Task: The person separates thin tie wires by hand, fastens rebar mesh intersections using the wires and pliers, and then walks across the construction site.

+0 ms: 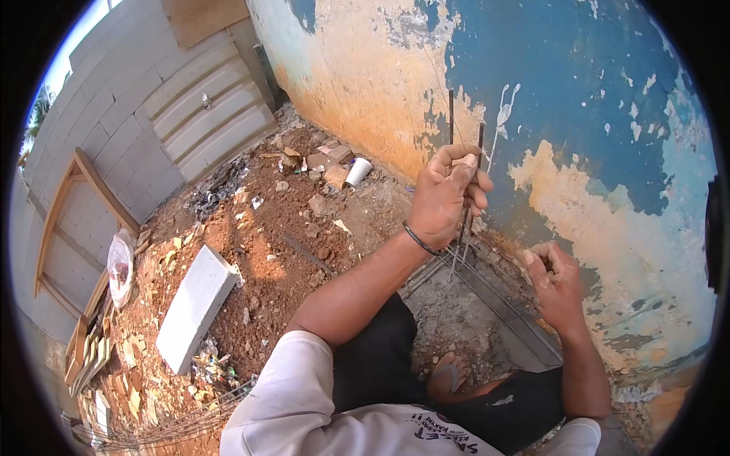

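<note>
My left hand (450, 190) is raised in front of the wall, its fingers closed around thin dark metal rods (480, 137). The rod ends stick up above the fingers, and their lower parts come out below the palm. A very fine wire (439, 76) rises from near the fingertips against the wall. Lower and to the right, my right hand (557, 287) is closed, with thumb and forefinger pinched together. Whatever is in that pinch is too small to make out. Below both hands, a frame of long thin steel bars (506, 304) lies near the foot of the wall.
A peeling blue and cream wall (578, 91) rises close ahead. Leftward, reddish soil and rubble (281, 251) hold a pale block (196, 308), a white cup (358, 172) and a plastic bag (120, 270). A wooden frame (106, 190) leans on a grey block wall (114, 99).
</note>
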A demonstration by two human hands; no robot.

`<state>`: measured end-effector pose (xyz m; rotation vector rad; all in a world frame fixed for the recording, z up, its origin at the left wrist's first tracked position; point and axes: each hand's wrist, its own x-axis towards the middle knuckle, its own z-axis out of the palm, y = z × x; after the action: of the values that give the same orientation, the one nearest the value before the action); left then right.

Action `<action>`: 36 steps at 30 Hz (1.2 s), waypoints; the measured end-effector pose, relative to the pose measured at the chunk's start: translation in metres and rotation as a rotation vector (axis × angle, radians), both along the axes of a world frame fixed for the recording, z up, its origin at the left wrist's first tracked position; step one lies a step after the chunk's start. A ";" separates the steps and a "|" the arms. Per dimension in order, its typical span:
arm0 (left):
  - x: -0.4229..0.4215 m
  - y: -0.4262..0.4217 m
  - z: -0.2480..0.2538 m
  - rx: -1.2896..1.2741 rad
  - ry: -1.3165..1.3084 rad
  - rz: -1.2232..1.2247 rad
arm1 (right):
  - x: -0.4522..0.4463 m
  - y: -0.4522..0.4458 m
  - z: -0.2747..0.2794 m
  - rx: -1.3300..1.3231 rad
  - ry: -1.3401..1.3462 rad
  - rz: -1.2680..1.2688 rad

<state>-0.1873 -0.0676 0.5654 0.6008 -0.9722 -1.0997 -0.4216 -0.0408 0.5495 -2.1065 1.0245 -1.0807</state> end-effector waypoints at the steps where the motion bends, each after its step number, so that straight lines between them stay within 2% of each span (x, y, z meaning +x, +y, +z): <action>1: 0.002 0.000 -0.005 0.015 -0.009 -0.007 | -0.006 0.000 -0.002 -0.002 -0.039 -0.027; 3: 0.002 0.003 -0.011 0.029 -0.014 -0.031 | -0.016 -0.001 -0.007 0.002 -0.078 -0.083; 5: -0.002 0.005 -0.020 0.048 -0.017 -0.054 | -0.025 -0.006 -0.010 0.233 -0.362 -0.025; 6: -0.004 0.006 -0.024 0.064 -0.043 -0.066 | -0.026 -0.007 -0.011 0.232 -0.369 -0.052; 8: -0.009 0.007 -0.028 0.071 -0.071 -0.108 | -0.021 -0.010 -0.008 0.207 -0.604 -0.001; 11: -0.022 0.012 -0.038 0.138 -0.379 -0.213 | -0.017 -0.019 -0.007 0.154 -0.648 -0.042; 16: -0.047 0.024 -0.048 0.172 -0.486 -0.412 | -0.017 -0.035 -0.008 0.147 -0.585 -0.044; 23: -0.060 0.031 -0.055 0.124 -0.635 -0.441 | -0.021 -0.034 -0.010 0.160 -0.559 -0.018; 25: -0.066 0.036 -0.049 0.035 -0.817 -0.369 | -0.025 -0.036 -0.012 0.231 -0.578 -0.029; 31: -0.074 0.032 -0.062 0.019 -0.712 -0.380 | -0.025 -0.034 -0.025 0.242 -0.672 0.043; 36: -0.073 0.035 -0.049 0.085 -0.837 -0.485 | -0.029 -0.032 -0.025 0.284 -0.664 0.081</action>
<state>-0.2604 -0.0326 0.5163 0.9586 -1.8702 -1.3404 -0.4505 -0.0728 0.5242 -1.3959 0.7031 -1.3662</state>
